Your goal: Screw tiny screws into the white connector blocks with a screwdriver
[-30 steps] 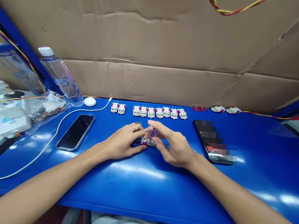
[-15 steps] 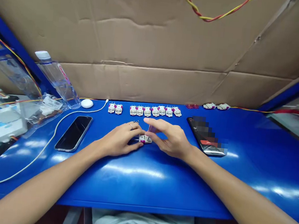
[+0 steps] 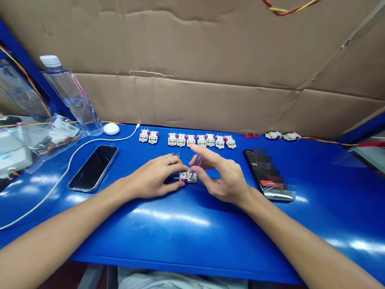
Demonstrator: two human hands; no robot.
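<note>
My left hand [image 3: 155, 177] rests on the blue table [image 3: 184, 234], fingers closed on a small white and magenta part [image 3: 188, 177]. A ring shows on one finger. My right hand [image 3: 225, 177] hovers just right of that part, pinching a small translucent purple piece [image 3: 198, 159] between thumb and fingers above it. A row of several like white and magenta parts [image 3: 188, 139] lies along the back of the table.
A dark phone [image 3: 94, 167] with a white cable [image 3: 55, 186] lies left, a second phone [image 3: 268, 174] right. A water bottle [image 3: 71, 94], plastic bags and a white puck [image 3: 111, 129] stand at the back left. Two more parts [image 3: 282, 136] sit far right. Cardboard walls the back.
Both hands stay at the same small part; the right hand's fingers have shifted slightly above it. The view has moved a little.
</note>
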